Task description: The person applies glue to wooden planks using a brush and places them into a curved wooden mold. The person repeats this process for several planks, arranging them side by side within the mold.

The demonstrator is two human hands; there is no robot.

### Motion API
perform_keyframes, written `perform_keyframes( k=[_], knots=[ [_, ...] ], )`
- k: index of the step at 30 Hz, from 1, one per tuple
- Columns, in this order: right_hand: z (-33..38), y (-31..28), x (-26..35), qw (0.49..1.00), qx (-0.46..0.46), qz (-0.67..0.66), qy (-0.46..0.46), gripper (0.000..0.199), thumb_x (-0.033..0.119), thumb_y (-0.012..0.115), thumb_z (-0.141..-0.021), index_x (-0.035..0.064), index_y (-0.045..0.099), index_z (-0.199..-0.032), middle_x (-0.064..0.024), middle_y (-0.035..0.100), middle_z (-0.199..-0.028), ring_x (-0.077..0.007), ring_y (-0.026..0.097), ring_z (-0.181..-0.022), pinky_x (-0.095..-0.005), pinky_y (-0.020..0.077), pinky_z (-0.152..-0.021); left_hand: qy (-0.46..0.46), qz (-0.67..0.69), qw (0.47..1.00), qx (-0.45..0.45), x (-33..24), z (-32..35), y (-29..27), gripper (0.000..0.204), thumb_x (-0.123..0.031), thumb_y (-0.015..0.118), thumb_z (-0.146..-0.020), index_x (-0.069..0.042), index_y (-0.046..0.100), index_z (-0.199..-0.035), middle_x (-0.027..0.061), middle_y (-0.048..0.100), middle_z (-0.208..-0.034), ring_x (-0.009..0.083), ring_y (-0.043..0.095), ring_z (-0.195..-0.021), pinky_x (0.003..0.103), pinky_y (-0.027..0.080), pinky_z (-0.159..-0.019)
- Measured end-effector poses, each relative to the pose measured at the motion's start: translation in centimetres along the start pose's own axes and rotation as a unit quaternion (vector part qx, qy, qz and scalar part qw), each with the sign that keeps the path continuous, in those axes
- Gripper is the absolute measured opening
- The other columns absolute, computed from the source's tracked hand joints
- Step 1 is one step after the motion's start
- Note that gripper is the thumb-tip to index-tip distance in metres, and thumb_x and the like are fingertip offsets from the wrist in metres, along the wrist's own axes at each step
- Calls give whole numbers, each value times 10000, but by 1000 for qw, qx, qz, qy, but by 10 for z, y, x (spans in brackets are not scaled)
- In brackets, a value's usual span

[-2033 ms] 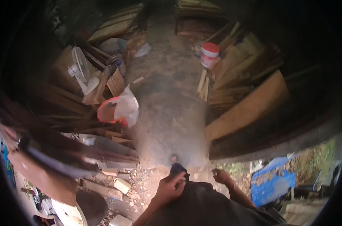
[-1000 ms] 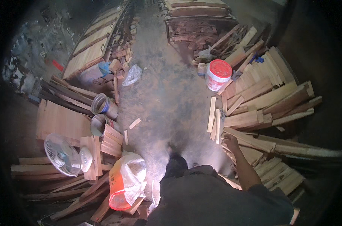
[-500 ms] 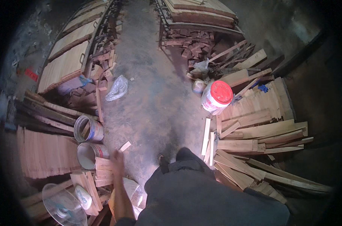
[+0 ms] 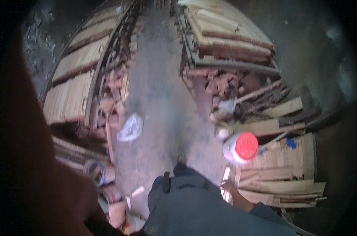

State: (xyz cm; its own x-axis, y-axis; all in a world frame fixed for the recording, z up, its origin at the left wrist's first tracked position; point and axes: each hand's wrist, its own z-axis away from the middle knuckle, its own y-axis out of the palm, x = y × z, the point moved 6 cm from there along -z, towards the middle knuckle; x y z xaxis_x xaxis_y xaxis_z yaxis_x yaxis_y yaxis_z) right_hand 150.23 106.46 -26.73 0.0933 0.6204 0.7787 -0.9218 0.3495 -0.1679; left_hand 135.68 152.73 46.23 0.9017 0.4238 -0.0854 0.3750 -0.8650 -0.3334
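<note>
I look down at my own dark clothing above a grey dirt path. My right hand hangs at my side next to some pale wooden strips; nothing shows in it. A large blurred reddish-brown shape, apparently my left arm raised close to the camera, fills the lower left, and I cannot make out its hand. A white bucket with a red lid stands just ahead of my right hand.
Stacks of boards line the path on the left and right. Reddish offcuts and loose planks lie to the right. A crumpled plastic bag and two tins sit at the left.
The view has moved forward along the path. The red-lidded bucket is now beside my right hand, which has come into view. My left arm has swung up into a blur at the left.
</note>
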Motion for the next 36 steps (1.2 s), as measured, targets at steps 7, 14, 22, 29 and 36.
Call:
perform_keyframes(
  k=[7, 14, 22, 29, 36],
  knots=[
    [-256, -152, 237, 988, -44, 147, -21, 232, 139, 628, -904, 21, 604, -1103, -95, 655, -811, -221, 638, -684, -381, 536, -612, 26, -91, 995, -17, 137, 0, -111, 402, -54, 738, -861, -18, 632, -1247, 109, 683, -1158, 200, 634, -1082, 344, 516, -931],
    [-337, -166, 241, 984, -103, 139, 37, 173, 164, 615, -917, 66, 582, -1056, -72, 612, -799, -207, 614, -686, -389, 508, -563, 18, -91, 996, -1, 321, 64, -231, 355, -54, 744, -862, -21, 657, -1204, 108, 697, -1110, 191, 649, -1031, 328, 531, -891],
    [-456, -152, 343, 980, -74, 144, 116, 240, 210, 596, -892, 50, 615, -1069, -103, 646, -925, -246, 634, -870, -461, 524, -755, 14, -115, 993, -14, 537, 81, -387, 301, -54, 751, -863, -25, 686, -1155, 107, 714, -1054, 180, 667, -974, 310, 548, -846],
    [-608, -198, 471, 978, -105, 119, 135, 243, 225, 602, -890, 51, 651, -1052, -107, 664, -995, -238, 638, -934, -426, 517, -805, -385, -108, 895, -198, 835, 221, -465, 68, -22, 739, -865, -9, 736, -932, 81, 726, -929, 142, 663, -838, 271, 531, -741],
    [-847, -304, 609, 983, -88, 101, 127, 251, 241, 609, -888, 52, 686, -1034, -111, 681, -1065, -230, 642, -998, -391, 511, -854, -739, -186, 611, -214, 1003, 516, -477, 215, -212, 739, -841, -13, 735, -761, 39, 656, -686, 110, 581, -694, 310, 477, -647]
  ],
)
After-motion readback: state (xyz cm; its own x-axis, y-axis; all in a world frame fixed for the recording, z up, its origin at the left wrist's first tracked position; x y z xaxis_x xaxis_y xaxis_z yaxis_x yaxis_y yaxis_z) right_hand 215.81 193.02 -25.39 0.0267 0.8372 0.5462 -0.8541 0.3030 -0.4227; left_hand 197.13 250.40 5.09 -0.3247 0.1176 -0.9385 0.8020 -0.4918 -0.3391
